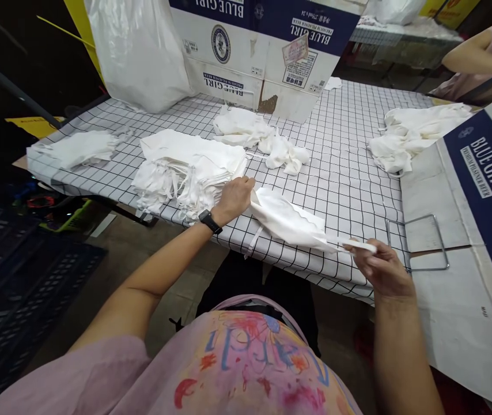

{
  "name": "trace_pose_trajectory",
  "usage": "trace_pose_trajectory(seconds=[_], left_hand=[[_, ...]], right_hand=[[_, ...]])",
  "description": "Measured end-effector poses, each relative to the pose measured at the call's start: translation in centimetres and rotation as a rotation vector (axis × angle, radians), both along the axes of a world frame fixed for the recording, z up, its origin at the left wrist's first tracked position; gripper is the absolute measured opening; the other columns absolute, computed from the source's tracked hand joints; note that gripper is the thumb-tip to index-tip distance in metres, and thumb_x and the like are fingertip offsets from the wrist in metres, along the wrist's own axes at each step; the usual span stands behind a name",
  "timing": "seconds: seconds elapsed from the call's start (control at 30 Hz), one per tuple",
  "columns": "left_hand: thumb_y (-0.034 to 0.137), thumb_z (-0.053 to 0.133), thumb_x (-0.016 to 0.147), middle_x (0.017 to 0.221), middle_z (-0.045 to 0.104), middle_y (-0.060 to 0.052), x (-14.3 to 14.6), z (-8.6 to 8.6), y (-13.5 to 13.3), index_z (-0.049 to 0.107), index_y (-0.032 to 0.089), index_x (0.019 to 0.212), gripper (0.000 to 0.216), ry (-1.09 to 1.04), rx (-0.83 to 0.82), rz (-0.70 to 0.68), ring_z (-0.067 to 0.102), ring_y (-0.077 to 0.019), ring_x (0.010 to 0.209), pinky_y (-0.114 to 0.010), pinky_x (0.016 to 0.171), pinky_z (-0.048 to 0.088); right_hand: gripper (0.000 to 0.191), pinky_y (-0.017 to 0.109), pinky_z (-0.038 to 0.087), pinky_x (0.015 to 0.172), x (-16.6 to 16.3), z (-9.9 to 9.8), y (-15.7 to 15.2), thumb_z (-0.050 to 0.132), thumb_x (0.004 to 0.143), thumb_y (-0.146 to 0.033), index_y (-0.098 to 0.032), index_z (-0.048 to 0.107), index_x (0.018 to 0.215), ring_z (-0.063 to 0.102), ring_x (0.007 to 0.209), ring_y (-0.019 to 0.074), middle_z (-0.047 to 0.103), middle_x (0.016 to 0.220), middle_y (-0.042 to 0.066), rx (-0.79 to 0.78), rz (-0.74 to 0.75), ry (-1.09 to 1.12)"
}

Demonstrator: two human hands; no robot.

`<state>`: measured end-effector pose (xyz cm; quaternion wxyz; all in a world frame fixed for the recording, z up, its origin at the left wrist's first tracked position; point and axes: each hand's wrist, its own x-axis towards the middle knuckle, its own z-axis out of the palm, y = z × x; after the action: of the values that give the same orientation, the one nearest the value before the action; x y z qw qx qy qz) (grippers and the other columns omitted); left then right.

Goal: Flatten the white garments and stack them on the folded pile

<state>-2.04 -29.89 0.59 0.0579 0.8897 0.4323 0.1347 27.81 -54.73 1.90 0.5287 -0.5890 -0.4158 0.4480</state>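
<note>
A white cloth piece [289,219] is stretched across the front of the table between my two hands. My left hand [236,199] is closed on its left end, beside a stack of white cloth pieces [194,155] with bunched straps hanging off the front. My right hand [384,268], near the table's front right edge, pinches a slim white piece [362,246] at the cloth's other end. Whether that is a strap or a separate object, I cannot tell. A thin white strap [253,241] dangles from the cloth over the edge.
Crumpled white cloths [287,153] lie behind the stack, and more [414,135] at the right. Another flat bundle [75,148] is at the left. A white plastic bag [142,57] and a carton [246,52] stand at the back. An open carton [431,190] borders the right; a person's arm [479,57] shows beyond.
</note>
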Motion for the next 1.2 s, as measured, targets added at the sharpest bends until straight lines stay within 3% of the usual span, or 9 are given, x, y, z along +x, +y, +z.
trace_pose_trajectory(seconds=[0.17,0.3,0.4,0.5,0.6,0.7,0.8,1.0,1.2], left_hand=[[0.005,0.042,0.093,0.097,0.069,-0.013,-0.9,0.1,-0.4,0.065,0.013,0.101,0.026,0.029,0.017,0.012,0.063,-0.0253,0.087,-0.034,0.067,0.04],[0.009,0.045,0.096,0.096,0.069,-0.01,-1.2,0.3,-0.8,0.063,0.016,0.101,0.02,-0.088,0.096,0.055,0.063,-0.0238,0.087,-0.034,0.068,0.043],[0.009,0.048,0.094,0.094,0.068,-0.008,-1.1,0.4,-0.6,0.061,0.018,0.099,0.016,-0.259,0.173,0.11,0.063,-0.0229,0.087,-0.034,0.073,0.046],[0.008,0.049,0.093,0.092,0.068,-0.007,-1.1,0.3,0.1,0.06,0.019,0.096,0.016,-0.391,0.224,0.15,0.064,-0.0228,0.087,-0.035,0.076,0.048],[0.006,0.051,0.089,0.09,0.068,-0.007,-1.3,0.1,0.7,0.059,0.02,0.092,0.016,-0.44,0.243,0.156,0.064,-0.0224,0.084,-0.034,0.074,0.048],[0.006,0.054,0.086,0.084,0.067,-0.005,-1.6,0.0,0.7,0.059,0.02,0.088,0.015,-0.48,0.204,0.138,0.062,-0.0195,0.077,-0.032,0.07,0.047],[0.009,0.058,0.084,0.077,0.065,0.0,-1.5,0.5,-0.1,0.061,0.02,0.086,0.012,-0.597,0.105,0.072,0.059,-0.0145,0.068,-0.028,0.067,0.047],[0.014,0.061,0.088,0.077,0.066,0.003,-0.6,2.8,-1.5,0.061,0.02,0.086,0.006,-0.801,0.017,0.031,0.058,-0.0101,0.067,-0.023,0.064,0.049],[0.014,0.063,0.086,0.076,0.064,0.003,-0.5,4.6,-1.4,0.061,0.02,0.086,0.007,-0.875,-0.022,-0.028,0.058,-0.0096,0.065,-0.022,0.061,0.049]], right_hand=[[0.047,0.056,0.052,0.082,3.6,-2.6,-2.6,0.054,0.07,-0.083,-0.039,0.059,0.053,0.021,0.036,0.0202,-0.009,0.036,-0.008,0.268,-0.354,0.163],[0.076,0.055,0.049,0.065,6.4,-5.0,-4.7,0.026,0.064,-0.102,-0.039,0.064,0.044,0.02,0.029,0.0187,0.006,0.027,-0.002,0.18,-0.29,0.138],[0.079,0.059,0.05,0.072,7.1,-5.7,-5.6,0.021,0.057,-0.106,-0.038,0.053,0.032,0.033,0.031,0.0239,0.011,0.028,0.001,0.086,-0.231,0.068],[0.074,0.061,0.052,0.08,7.0,-5.4,-5.9,0.021,0.051,-0.106,-0.039,0.041,0.025,0.023,0.03,0.0222,-0.001,0.03,0.0,0.045,-0.402,0.068],[0.074,0.059,0.052,0.087,6.3,-4.8,-5.9,0.02,0.054,-0.105,-0.043,0.055,0.034,0.019,0.031,0.0208,-0.009,0.033,-0.005,0.07,-0.611,0.116],[0.082,0.06,0.053,0.092,4.6,-4.1,-5.5,0.031,0.065,-0.104,-0.036,0.077,0.061,0.052,0.042,0.0277,0.026,0.031,0.001,-0.083,-0.387,0.023],[0.057,0.049,0.057,0.086,2.0,-3.1,-4.0,0.068,0.074,-0.081,-0.025,0.082,0.081,0.073,0.079,0.0325,0.072,0.068,0.008,-0.285,-0.176,-0.312],[0.043,0.03,0.05,0.054,-3.2,-0.8,1.5,0.068,0.088,-0.062,-0.02,0.077,0.092,0.07,0.064,0.0223,0.072,0.067,0.005,-0.218,-0.108,-0.48],[0.039,0.031,0.048,0.062,-6.9,-1.7,6.7,0.061,0.093,-0.057,-0.021,0.076,0.096,0.066,0.057,0.0195,0.067,0.06,0.0,-0.137,0.049,-0.751]])
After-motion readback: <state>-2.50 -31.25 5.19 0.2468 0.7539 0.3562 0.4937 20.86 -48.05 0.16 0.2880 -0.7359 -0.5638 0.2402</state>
